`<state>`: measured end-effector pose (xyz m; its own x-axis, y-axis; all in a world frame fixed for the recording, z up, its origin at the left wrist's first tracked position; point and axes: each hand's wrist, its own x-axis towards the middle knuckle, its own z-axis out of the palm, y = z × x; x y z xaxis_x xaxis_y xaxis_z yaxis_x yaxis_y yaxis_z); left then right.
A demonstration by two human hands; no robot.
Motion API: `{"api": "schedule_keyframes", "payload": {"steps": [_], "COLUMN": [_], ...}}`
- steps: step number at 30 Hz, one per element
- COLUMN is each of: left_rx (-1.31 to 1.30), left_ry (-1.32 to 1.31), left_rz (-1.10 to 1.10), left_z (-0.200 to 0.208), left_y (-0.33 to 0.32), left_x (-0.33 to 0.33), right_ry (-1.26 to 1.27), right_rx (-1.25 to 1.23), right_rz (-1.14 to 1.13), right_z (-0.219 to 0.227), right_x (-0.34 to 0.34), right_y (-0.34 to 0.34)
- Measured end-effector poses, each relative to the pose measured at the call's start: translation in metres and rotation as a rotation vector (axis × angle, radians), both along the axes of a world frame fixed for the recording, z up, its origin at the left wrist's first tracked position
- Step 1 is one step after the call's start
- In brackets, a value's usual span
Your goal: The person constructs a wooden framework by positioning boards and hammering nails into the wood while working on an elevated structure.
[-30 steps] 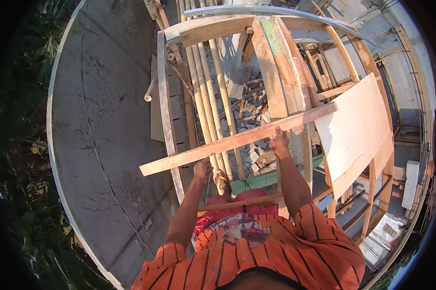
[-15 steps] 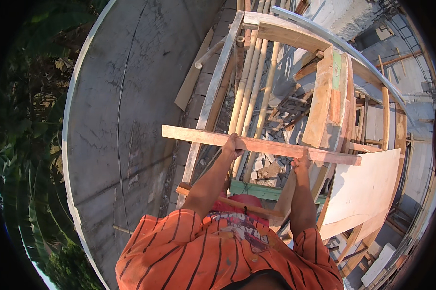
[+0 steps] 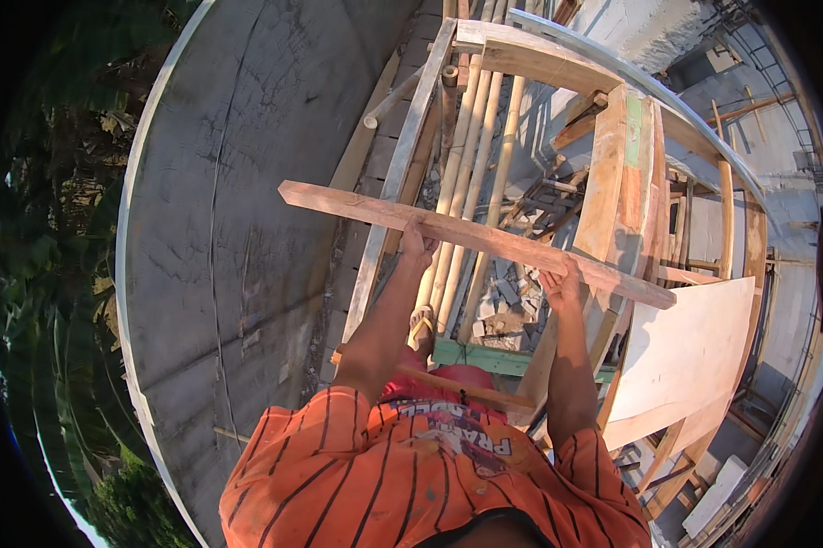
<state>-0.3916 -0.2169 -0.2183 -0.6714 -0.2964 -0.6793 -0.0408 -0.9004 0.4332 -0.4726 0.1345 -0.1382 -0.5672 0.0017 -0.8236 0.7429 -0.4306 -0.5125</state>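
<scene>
A long reddish wooden beam [image 3: 484, 239] spans across in front of me, held up in both hands. It tilts, with its left end farther away and its right end nearer. My left hand [image 3: 419, 243] grips it from below, left of its middle, fingers closed at its near edge. Toward the right end, my right hand [image 3: 562, 279] is closed around the beam's lower side, thumb on the near face. The beam's right end lies above the edge of a pale plywood sheet [image 3: 681, 352]. Its left end reaches over the grey wall side.
Below is an open timber frame with a left rail [image 3: 402, 183] and thick right beams [image 3: 605, 183]. Bamboo poles [image 3: 466, 183] run lengthwise between them, over rubble [image 3: 512, 306]. A green board [image 3: 484, 358] crosses near my sandalled foot [image 3: 422, 329]. A tall grey wall [image 3: 274, 183] stands left.
The beam's left end has swung up and away, and the beam has rolled to show another face. My left hand moved forward and left with it. A sandalled foot has come into view.
</scene>
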Motion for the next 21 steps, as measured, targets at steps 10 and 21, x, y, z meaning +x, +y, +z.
{"api": "schedule_keyframes", "payload": {"steps": [10,21], "left_rx": [-0.092,-0.164], "left_ry": [0.057,-0.085], "left_rz": [-0.064,-0.02], "left_z": [0.092,0.055], "left_y": [-0.03,-0.081], "left_x": [-0.035,-0.047], "right_ry": [0.189,0.186], "right_rx": [-0.233,-0.161], "right_rz": [0.091,0.005], "right_z": [0.001,0.006], "right_x": [0.0,-0.014], "right_y": [-0.128,-0.134]}}
